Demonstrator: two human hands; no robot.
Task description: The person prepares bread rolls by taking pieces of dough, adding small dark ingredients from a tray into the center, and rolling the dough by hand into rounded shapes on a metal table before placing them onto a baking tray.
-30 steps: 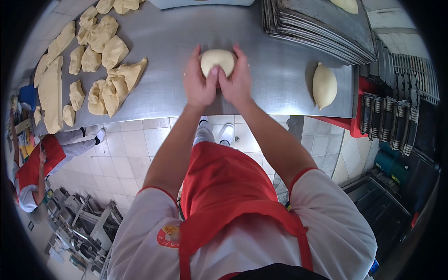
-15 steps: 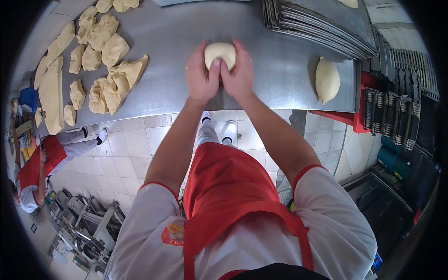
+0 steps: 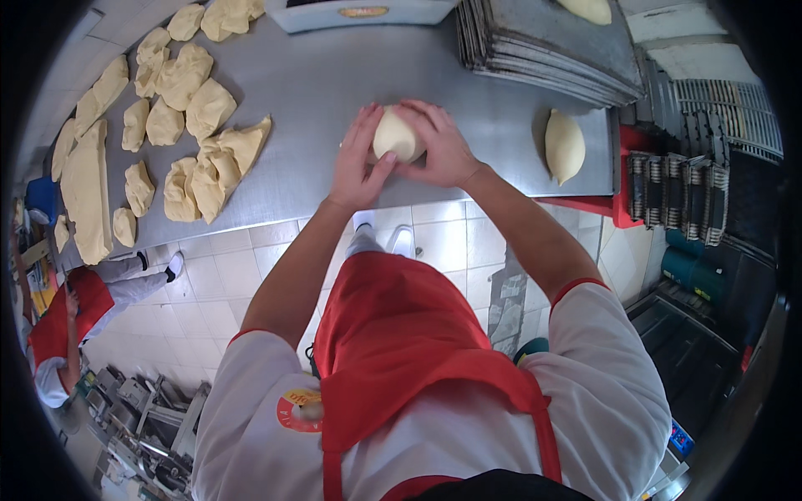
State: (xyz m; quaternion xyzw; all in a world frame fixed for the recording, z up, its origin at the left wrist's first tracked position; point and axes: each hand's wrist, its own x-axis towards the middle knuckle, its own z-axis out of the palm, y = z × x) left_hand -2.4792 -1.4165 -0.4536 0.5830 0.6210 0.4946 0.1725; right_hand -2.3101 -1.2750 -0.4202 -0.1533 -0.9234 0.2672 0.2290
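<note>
A smooth, pale ball of dough (image 3: pixel 396 138) rests on the steel table (image 3: pixel 309 92) near its front edge. My left hand (image 3: pixel 359 163) curves round the dough's left side, thumb against its near face. Around the right and far side wraps my right hand (image 3: pixel 443 144), with its fingers over the top. Both hands are closed on the same piece, and its underside is hidden. To the right, a shaped dough piece (image 3: pixel 565 146) with pointed ends lies by the table's right end. Several rough dough lumps (image 3: pixel 184 75) and a long dough strip (image 3: pixel 87 192) spread over the left side.
Dark baking trays (image 3: pixel 551 58) are stacked at the back right, with another dough piece (image 3: pixel 587 9) on top. A light-blue bin (image 3: pixel 368 15) stands at the far edge. Beside the table's right end is a red crate (image 3: pixel 625 179). Another person (image 3: pixel 79 305) in a red apron stands at left.
My hands have gone from side by side, thumbs together, to wrapped round the dough, the right one over its far side. The dough has turned, and the view has shifted slightly.
</note>
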